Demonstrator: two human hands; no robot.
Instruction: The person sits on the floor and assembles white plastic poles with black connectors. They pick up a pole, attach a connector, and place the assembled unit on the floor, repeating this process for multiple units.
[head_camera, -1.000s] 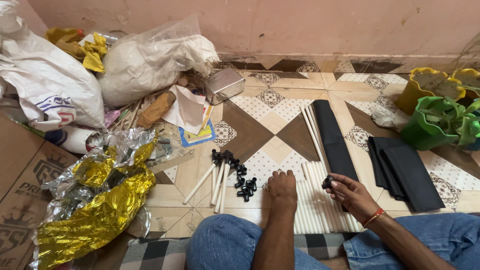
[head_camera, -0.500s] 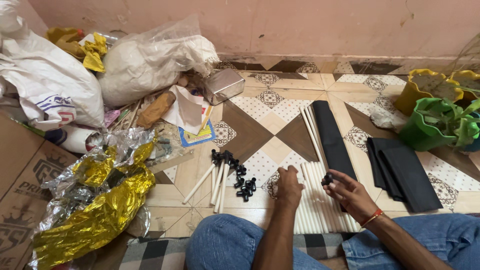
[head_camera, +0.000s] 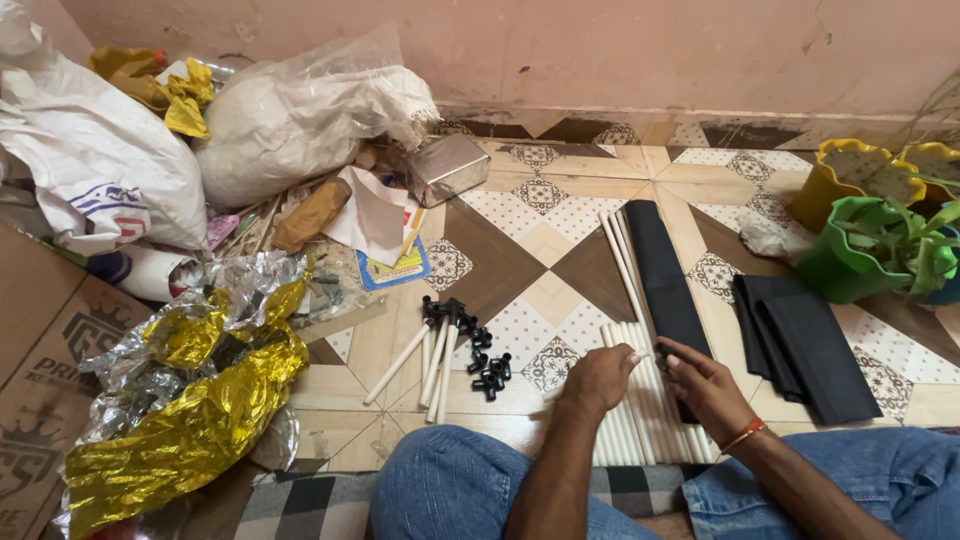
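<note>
Working over the white rods on the tiled floor: left hand curls loosely on them, right hand pinches a small black connector; few rods wear fittings, loose connectors wait, most unassembled

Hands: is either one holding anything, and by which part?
The right hand pinches a small black piece in its fingertips. The left hand rests on the white rods; a grip cannot be told.

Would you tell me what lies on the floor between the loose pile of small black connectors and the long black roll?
In the head view, between the black connectors and the black roll lie patterned floor tiles and a row of white rods, which the left hand touches.
</note>
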